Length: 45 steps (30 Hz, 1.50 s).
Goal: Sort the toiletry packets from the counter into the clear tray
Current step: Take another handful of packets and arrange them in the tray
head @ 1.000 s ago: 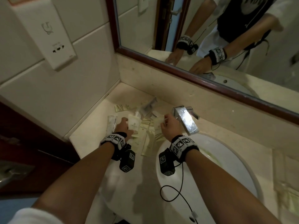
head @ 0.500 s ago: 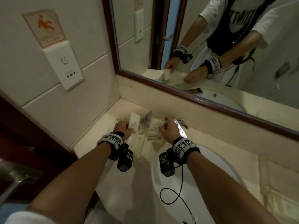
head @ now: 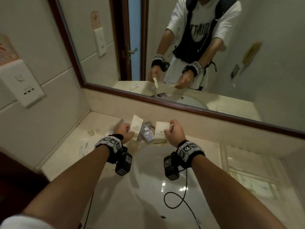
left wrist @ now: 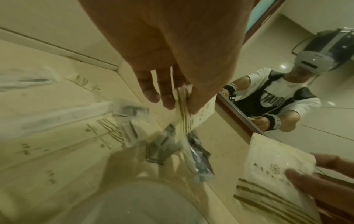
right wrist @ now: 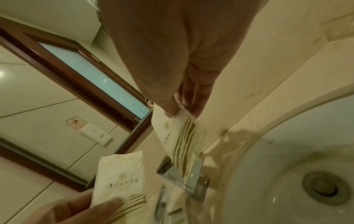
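Each hand holds one cream toiletry packet with gold stripes above the back of the counter. My left hand (head: 127, 130) pinches its packet (head: 136, 123) between thumb and fingers; the left wrist view shows this grip (left wrist: 182, 104) on the packet (left wrist: 193, 116). My right hand (head: 168, 129) pinches a second packet (head: 162, 129) by its edge, and that grip (right wrist: 179, 112) on the packet (right wrist: 180, 134) shows in the right wrist view. Several more packets (left wrist: 57, 136) lie on the counter at the left. The clear tray (head: 222, 156) stands on the counter to the right of the basin.
A clear-wrapped item (head: 146, 133) sits between my hands by the chrome faucet (right wrist: 184, 177). The white basin (head: 165, 187) lies under my wrists, with its drain (right wrist: 323, 188). A mirror with a dark frame (head: 181, 105) backs the counter. A wall socket (head: 24, 86) is at the left.
Both hands have lifted off the pile, each raising a packet above the counter. The head view has tilted up and shows more of the mirror.
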### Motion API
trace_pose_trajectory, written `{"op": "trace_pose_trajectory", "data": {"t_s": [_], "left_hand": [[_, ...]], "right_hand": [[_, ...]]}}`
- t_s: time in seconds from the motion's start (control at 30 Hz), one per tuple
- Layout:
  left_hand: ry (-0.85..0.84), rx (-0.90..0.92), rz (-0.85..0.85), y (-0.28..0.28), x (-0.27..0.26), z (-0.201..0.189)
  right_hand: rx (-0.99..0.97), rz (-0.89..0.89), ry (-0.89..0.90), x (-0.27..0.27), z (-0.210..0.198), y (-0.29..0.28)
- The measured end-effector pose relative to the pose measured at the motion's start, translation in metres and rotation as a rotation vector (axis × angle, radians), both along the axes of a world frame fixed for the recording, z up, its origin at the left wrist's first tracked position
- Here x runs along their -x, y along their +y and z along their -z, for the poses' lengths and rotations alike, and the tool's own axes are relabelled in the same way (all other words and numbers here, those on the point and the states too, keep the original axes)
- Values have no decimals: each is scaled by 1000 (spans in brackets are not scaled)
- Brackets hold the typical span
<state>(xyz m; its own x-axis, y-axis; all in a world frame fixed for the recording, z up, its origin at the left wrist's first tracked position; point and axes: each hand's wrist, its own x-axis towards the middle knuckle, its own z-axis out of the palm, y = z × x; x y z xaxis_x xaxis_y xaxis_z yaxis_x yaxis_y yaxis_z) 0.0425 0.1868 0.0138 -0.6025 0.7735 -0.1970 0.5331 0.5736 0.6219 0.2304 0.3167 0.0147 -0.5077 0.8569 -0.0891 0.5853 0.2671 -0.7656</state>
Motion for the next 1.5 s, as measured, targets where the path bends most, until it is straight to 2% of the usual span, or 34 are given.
{"op": "trace_pose_trajectory", "data": {"t_s": [0.2,0.43,0.67,1.1,1.3,1.5], "left_hand": [[-21,-4,87,40,-60,-14],[-8,-16,201,89,-146,-37],[21,-41,290,120,-209,-50],[40,-7,423,173,-335,-41],[17,18,480,185,-387,-32],[26,63,520,193,-417,-23]], "right_hand": [[-81,81,-45,-79,-15,25],[-132,249,-14,-175,-34,54],[-128,343,8,-234,-38,70],[-7,562,138,-371,-11,88],[-50,635,39,-424,11,92],[0,740,14,-459,38,87]]}}
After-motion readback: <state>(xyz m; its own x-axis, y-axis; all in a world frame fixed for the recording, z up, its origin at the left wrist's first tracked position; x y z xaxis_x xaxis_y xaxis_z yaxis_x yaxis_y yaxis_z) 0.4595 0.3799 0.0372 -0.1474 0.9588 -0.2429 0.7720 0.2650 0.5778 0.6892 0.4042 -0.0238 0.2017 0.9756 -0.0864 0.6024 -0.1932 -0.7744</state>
